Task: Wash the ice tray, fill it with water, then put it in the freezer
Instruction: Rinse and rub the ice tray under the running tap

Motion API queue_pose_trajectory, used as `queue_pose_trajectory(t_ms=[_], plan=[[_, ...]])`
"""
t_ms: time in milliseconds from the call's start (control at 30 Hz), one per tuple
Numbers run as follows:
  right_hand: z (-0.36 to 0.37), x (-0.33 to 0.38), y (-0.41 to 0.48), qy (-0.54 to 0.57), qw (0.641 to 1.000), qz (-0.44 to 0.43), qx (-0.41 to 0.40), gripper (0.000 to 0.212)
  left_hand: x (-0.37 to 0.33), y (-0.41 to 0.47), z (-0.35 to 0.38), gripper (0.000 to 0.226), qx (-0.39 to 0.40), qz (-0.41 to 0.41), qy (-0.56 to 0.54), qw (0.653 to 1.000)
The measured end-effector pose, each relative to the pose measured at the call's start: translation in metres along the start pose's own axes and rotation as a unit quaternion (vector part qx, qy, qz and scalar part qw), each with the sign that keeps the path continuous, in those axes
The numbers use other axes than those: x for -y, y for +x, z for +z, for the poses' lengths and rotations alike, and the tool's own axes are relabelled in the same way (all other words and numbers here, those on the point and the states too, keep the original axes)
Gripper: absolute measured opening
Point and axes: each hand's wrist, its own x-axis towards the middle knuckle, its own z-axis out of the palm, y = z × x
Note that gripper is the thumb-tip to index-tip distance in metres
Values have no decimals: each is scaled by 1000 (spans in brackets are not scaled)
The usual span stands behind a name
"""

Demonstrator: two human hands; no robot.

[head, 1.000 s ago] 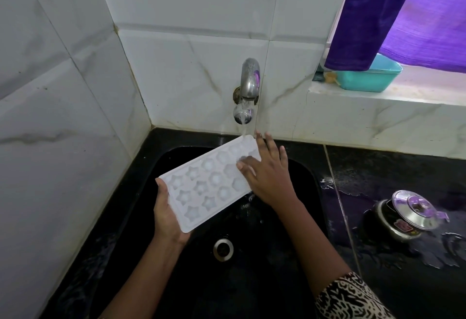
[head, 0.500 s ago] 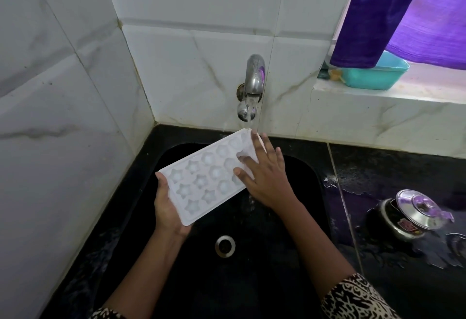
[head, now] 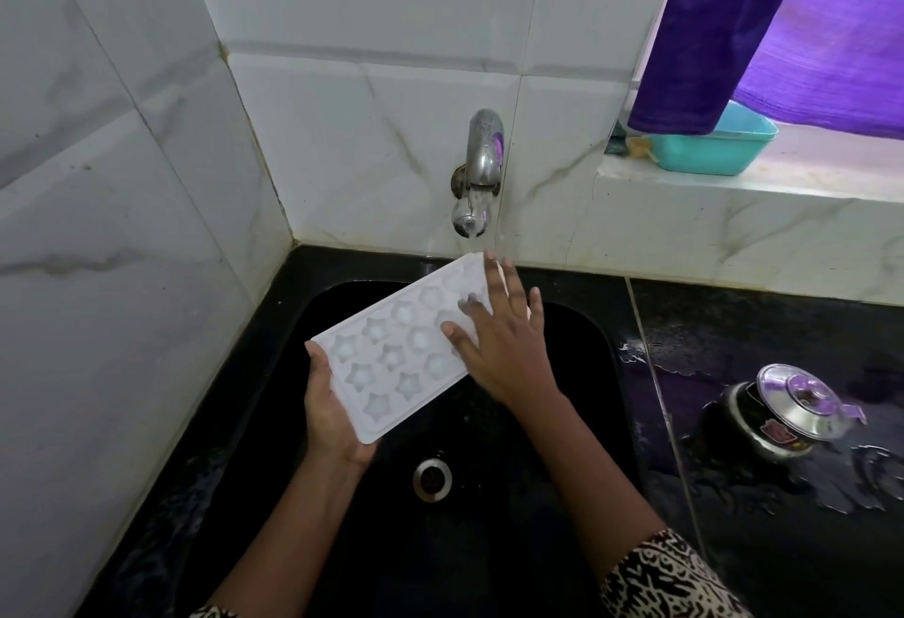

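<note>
Ice tray [head: 398, 357] held tilted over the black sink [head: 562, 422], far end up under the running tap [head: 482, 167]; left hand [head: 328, 414] gripping the near corner from below, fingers curled round the edge; right hand [head: 504, 348] now slid further up the tray than a second ago, fingers spread wide and flat on the moulds; rubbing still under way, so washing not finished; filling and freezer yet to come.

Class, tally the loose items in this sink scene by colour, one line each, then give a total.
White: 1, ice tray
Teal: 1, tub
Purple: 1, curtain
Steel and black: 1, lidded pot
Total: 4
</note>
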Motion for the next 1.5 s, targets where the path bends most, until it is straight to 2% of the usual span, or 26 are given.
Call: queue_pose_trajectory(t_ms=[200, 333, 467, 667, 800, 967, 1133, 1300, 1500], plan=[[-5, -14, 2, -8, 1000, 13, 17, 41, -5, 0, -6, 73, 9, 7, 3, 1000], [4, 5, -1, -2, 1000, 10, 7, 51, -3, 2, -1, 75, 5, 4, 14, 1000], [-5, -13, 1, 2, 1000, 12, 29, 42, -5, 1, -8, 74, 7, 7, 9, 1000], [2, 6, -1, 10, 1000, 2, 23, 54, -4, 0, -1, 75, -1, 10, 7, 1000], [-3, -9, -2, 6, 1000, 18, 14, 42, -7, -3, -6, 72, 0, 12, -6, 1000], [5, 9, -3, 1, 1000, 9, 10, 52, -5, -2, 2, 74, -4, 7, -1, 1000], [-6, -12, 0, 4, 1000, 11, 18, 40, -5, -4, -5, 73, -1, 9, -3, 1000], [0, 5, 2, 11, 1000, 2, 15, 50, -7, 0, 3, 73, 8, 14, 13, 1000], [-6, -6, 3, -5, 1000, 20, 4, 43, -7, -2, -3, 74, 8, 11, 5, 1000]])
